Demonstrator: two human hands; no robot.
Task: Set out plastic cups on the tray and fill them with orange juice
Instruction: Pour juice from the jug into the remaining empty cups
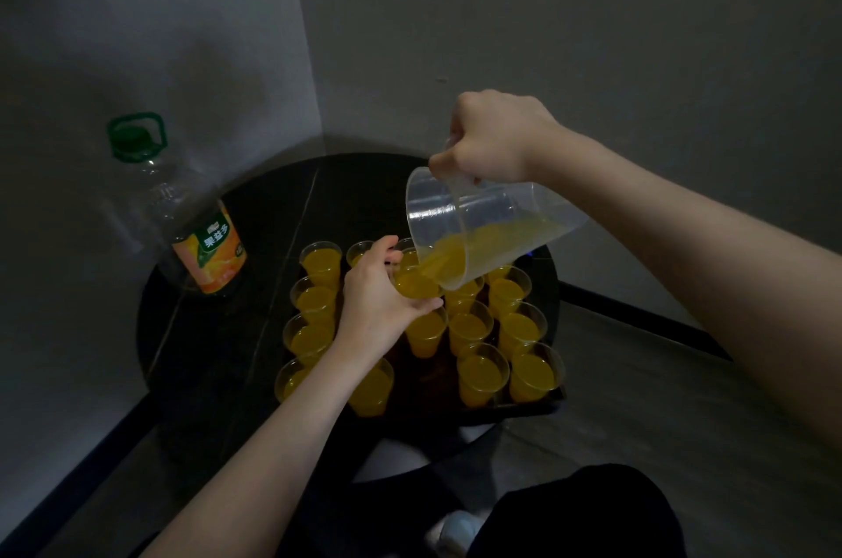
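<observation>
Right hand (494, 138) grips tilted jug (483, 229) of juice; left hand (380, 298) holds a seemingly full cup (417, 284).

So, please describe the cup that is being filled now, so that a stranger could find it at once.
Start at the round black table and the dark tray crowded with clear cups of orange juice. The cup being filled sits in the far middle of that group. Unlike its neighbours, the left hand holds it, and the tilted clear jug pours into it.
</observation>
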